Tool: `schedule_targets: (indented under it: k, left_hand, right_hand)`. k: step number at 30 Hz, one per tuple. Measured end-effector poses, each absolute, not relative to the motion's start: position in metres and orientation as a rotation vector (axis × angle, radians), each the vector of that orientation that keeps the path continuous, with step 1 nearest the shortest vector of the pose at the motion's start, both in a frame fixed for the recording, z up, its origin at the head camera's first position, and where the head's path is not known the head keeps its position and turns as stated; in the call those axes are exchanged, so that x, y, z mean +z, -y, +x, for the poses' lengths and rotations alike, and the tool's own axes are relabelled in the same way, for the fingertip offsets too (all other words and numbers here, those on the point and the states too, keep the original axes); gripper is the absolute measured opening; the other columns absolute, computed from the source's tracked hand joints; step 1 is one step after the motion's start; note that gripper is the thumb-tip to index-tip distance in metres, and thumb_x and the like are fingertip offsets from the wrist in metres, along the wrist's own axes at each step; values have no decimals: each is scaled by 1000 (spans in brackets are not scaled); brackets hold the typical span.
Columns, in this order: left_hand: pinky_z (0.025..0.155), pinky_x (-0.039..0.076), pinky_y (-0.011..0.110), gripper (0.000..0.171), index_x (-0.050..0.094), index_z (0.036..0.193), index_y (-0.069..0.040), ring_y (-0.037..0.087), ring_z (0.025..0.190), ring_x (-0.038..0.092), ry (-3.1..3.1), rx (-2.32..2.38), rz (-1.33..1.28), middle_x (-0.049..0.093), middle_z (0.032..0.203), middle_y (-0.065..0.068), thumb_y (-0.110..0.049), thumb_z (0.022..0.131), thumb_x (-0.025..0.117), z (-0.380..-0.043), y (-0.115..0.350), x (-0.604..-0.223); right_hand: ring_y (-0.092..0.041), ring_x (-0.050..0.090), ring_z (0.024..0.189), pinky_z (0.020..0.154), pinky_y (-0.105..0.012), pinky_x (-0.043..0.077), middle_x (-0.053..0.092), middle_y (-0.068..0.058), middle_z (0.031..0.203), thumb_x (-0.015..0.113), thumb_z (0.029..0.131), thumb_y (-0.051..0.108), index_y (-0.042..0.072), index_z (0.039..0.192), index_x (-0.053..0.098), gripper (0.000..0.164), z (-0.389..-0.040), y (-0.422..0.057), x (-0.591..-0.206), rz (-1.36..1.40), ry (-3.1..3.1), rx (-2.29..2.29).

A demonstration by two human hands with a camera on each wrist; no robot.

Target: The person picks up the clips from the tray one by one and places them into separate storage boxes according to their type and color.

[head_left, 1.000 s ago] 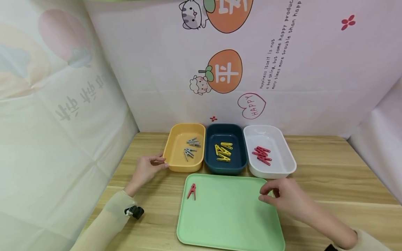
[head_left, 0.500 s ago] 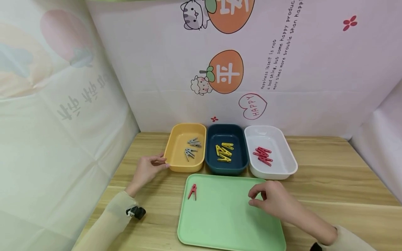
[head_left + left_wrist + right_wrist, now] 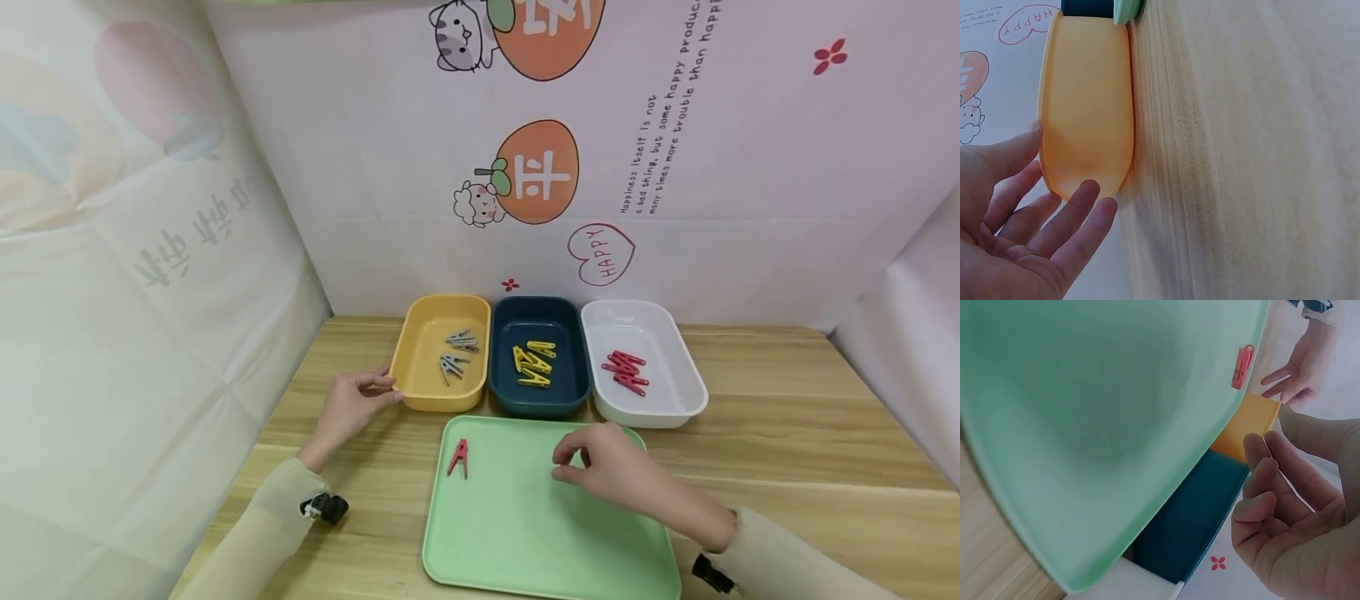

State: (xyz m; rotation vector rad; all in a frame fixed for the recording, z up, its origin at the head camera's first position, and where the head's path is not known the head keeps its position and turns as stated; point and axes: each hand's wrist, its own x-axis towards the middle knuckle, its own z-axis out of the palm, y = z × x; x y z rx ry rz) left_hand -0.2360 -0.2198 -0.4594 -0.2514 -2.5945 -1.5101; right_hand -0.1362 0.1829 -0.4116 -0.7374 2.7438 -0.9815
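My left hand rests at the left side of a yellow plastic bin. In the left wrist view its thumb is at the rim and the other fingers lie loosely along the bin's end wall. Over the green tray hovers my right hand, fingers loosely bent, thumb apart from the fingertips, nothing between them. One red clothespin lies near the tray's upper left corner, left of that hand. Grey clothespins lie inside the yellow bin.
Beside the yellow bin stand a dark blue bin with several yellow clothespins and a white bin with several red ones. All three line up behind the tray on a wooden table. A printed cloth hangs behind.
My right hand has moved left across the tray, from its right edge to over its middle. The left hand, bins and clothespins have stayed in place.
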Motion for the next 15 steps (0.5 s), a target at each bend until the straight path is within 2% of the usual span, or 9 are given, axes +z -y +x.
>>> schedule_targets:
  k: [7, 15]
  left_hand:
    - [82, 62, 29, 30, 79, 110, 5, 33, 104, 75, 2603, -1488, -241, 67, 135, 18, -10, 86, 90, -236, 220, -460]
    - [81, 61, 28, 31, 79, 109, 4, 32, 104, 75, 2619, -1485, -221, 67, 136, 16, -13, 86, 90, -236, 220, -460]
  right_hand:
    - [-14, 59, 69, 59, -28, 52, 70, 13, 83, 83, 93, 17, 11, 98, 82, 7, -148, -157, -411, -748, -2649, -999]
    - [-17, 68, 89, 77, -31, 59, 77, 0, 99, 82, 94, 16, 5, 114, 81, 22, -160, -125, -416, -808, -2554, -925]
